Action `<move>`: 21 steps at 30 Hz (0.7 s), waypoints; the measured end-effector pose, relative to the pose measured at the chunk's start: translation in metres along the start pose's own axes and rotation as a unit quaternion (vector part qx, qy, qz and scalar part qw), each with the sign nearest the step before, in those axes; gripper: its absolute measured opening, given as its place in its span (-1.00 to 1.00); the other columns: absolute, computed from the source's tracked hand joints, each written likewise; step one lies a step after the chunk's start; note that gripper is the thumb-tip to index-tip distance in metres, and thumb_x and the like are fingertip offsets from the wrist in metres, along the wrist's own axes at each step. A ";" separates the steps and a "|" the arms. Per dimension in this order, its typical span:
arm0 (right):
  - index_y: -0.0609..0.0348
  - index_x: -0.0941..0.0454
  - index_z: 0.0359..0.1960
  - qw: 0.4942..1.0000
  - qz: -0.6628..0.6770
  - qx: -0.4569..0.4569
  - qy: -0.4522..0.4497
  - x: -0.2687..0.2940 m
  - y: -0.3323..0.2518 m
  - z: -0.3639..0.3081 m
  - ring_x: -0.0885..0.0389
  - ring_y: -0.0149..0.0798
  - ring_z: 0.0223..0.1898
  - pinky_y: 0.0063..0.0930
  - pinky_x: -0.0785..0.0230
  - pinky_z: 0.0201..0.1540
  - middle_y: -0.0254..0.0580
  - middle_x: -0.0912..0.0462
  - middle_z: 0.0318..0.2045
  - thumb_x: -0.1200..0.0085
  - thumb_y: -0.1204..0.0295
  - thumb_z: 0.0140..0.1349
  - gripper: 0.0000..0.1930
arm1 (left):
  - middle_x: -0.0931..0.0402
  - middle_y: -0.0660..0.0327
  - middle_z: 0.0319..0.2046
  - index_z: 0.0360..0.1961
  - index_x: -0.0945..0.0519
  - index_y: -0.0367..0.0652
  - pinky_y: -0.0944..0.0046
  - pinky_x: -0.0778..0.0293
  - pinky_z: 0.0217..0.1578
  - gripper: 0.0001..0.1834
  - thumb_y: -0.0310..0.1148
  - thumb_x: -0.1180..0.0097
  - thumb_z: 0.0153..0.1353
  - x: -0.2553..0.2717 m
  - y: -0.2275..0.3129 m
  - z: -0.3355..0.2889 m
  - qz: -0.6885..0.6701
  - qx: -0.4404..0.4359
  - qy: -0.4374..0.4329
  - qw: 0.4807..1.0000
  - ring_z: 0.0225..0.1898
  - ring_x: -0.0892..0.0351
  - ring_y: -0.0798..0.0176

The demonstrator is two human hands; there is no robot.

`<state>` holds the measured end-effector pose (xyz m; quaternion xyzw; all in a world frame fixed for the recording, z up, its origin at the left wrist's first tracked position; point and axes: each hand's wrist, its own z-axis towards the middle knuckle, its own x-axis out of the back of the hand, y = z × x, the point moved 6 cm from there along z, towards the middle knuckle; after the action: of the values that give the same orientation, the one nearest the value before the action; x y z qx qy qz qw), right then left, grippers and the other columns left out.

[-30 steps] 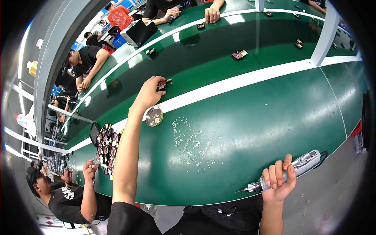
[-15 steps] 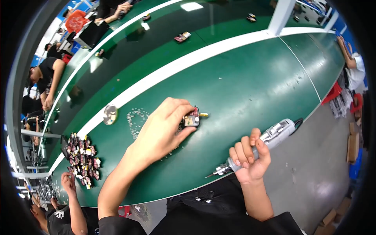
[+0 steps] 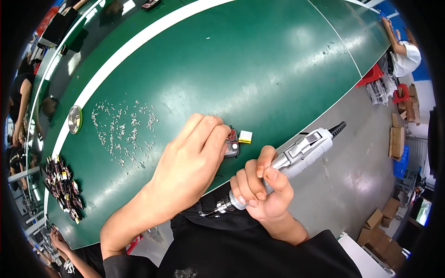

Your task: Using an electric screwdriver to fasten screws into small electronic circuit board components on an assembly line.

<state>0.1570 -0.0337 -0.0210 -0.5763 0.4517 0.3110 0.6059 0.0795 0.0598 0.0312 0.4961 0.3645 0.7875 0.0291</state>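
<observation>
My left hand (image 3: 192, 160) is closed over a small black electronic device (image 3: 233, 147) on the green table, its fingers covering most of it. A red circuit board shows at the device's upper edge. A little white-and-yellow battery pack (image 3: 245, 136) sticks out beside it. My right hand (image 3: 264, 187) is wrapped round a grey electric screwdriver (image 3: 306, 150), held over the table's near edge. The bit end (image 3: 215, 209) points down and left, in front of my dark clothing and apart from the device. A cord leaves the tool's back end.
Many tiny screws (image 3: 123, 132) lie scattered left of my hand. A round metal dish (image 3: 75, 119) stands on the white strip (image 3: 95, 85). A pile of similar devices (image 3: 64, 190) sits at the left, near a co-worker's hand (image 3: 58, 240). Cardboard boxes (image 3: 380, 231) stand on the floor at right.
The view has shifted, so the table things appear farther left. My left hand has turned further over the device. The screwdriver has come nearer my body and closer to the left hand.
</observation>
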 end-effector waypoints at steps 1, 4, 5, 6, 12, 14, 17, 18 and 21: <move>0.10 -0.31 -0.30 1.000 0.028 -0.006 -0.012 -0.001 0.003 -0.002 -0.22 -0.42 -0.73 -0.48 -0.19 -0.54 -0.37 -0.24 -0.74 0.17 0.44 0.32 -0.95 | -0.46 0.07 -0.28 -0.25 -0.48 -0.30 0.12 -0.43 -0.29 -0.71 -0.64 -0.23 -0.05 0.000 0.000 0.001 -0.002 0.002 -0.001 1.000 -0.28 -0.47 0.01; 0.09 -0.30 -0.32 0.999 0.028 -0.015 0.002 0.001 0.009 -0.004 -0.22 -0.42 -0.72 -0.48 -0.19 -0.55 -0.37 -0.24 -0.74 0.16 0.45 0.32 -0.95 | -0.47 0.08 -0.33 -0.30 -0.50 -0.32 0.14 -0.45 -0.34 -0.73 -0.64 -0.24 -0.08 -0.004 0.000 0.002 0.048 -0.002 -0.019 0.999 -0.32 -0.48 0.02; 0.09 -0.29 -0.33 0.999 0.025 -0.021 0.012 0.002 0.010 -0.005 -0.22 -0.42 -0.72 -0.48 -0.19 -0.55 -0.37 -0.24 -0.74 0.16 0.45 0.32 -0.95 | -0.47 0.08 -0.33 -0.30 -0.50 -0.32 0.14 -0.45 -0.34 -0.73 -0.64 -0.24 -0.08 -0.006 0.000 0.001 0.046 -0.001 -0.021 0.999 -0.32 -0.48 0.02; 0.10 -0.28 -0.34 0.999 0.017 -0.024 0.029 0.003 0.011 -0.007 -0.23 -0.41 -0.72 -0.48 -0.19 -0.55 -0.36 -0.24 -0.74 0.16 0.46 0.32 -0.94 | -0.48 0.07 -0.32 -0.29 -0.51 -0.35 0.16 -0.47 -0.36 -0.72 -0.65 -0.24 -0.10 -0.008 0.004 -0.001 0.065 -0.027 -0.017 0.997 -0.32 -0.50 0.03; 0.13 -0.25 -0.36 0.994 -0.024 -0.009 0.111 0.009 0.014 -0.011 -0.26 -0.41 -0.73 -0.47 -0.19 -0.57 -0.34 -0.25 -0.74 0.16 0.44 0.31 -0.91 | -0.47 0.00 -0.33 -0.34 -0.54 -0.50 0.31 -0.56 -0.41 -0.64 -0.51 -0.14 -0.27 -0.017 0.017 -0.013 0.150 -0.158 0.025 0.976 -0.29 -0.50 0.11; 0.13 -0.25 -0.35 0.993 -0.030 -0.012 0.111 0.010 0.013 -0.011 -0.25 -0.41 -0.73 -0.47 -0.19 -0.59 -0.33 -0.25 -0.74 0.16 0.44 0.31 -0.91 | -0.50 -0.09 -0.33 -0.36 -0.55 -0.53 0.30 -0.57 -0.35 -0.61 -0.48 -0.10 -0.31 -0.020 0.024 -0.017 0.190 -0.181 0.018 0.965 -0.27 -0.53 0.05; 0.14 -0.24 -0.35 0.993 -0.033 -0.018 0.111 0.011 0.012 -0.010 -0.24 -0.40 -0.74 -0.47 -0.19 -0.61 -0.33 -0.25 -0.75 0.17 0.45 0.31 -0.91 | -0.49 -0.08 -0.26 -0.27 -0.52 -0.54 0.23 -0.55 -0.47 -0.59 -0.62 -0.15 -0.28 -0.021 0.027 -0.020 0.179 -0.152 0.016 0.972 -0.29 -0.56 0.00; 0.14 -0.24 -0.36 0.993 -0.031 -0.020 0.113 0.011 0.011 -0.010 -0.24 -0.40 -0.75 -0.47 -0.19 -0.62 -0.33 -0.25 -0.75 0.16 0.46 0.30 -0.91 | -0.49 -0.08 -0.26 -0.27 -0.52 -0.54 0.23 -0.55 -0.47 -0.59 -0.62 -0.15 -0.28 -0.022 0.027 -0.020 0.176 -0.152 0.016 0.972 -0.29 -0.56 0.00; 0.15 -0.25 -0.34 0.995 -0.066 -0.040 0.064 0.012 0.007 -0.008 -0.24 -0.41 -0.75 -0.48 -0.19 -0.62 -0.32 -0.26 -0.74 0.14 0.49 0.28 -0.93 | -0.49 -0.12 -0.23 -0.27 -0.52 -0.56 0.21 -0.56 -0.44 -0.58 -0.61 -0.14 -0.30 -0.023 0.027 -0.023 0.169 -0.135 0.023 0.976 -0.26 -0.56 -0.02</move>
<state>0.1535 -0.0426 -0.0341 -0.6476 0.4375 0.2509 0.5712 0.0813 0.0187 0.0244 0.5234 0.1664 0.8344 -0.0462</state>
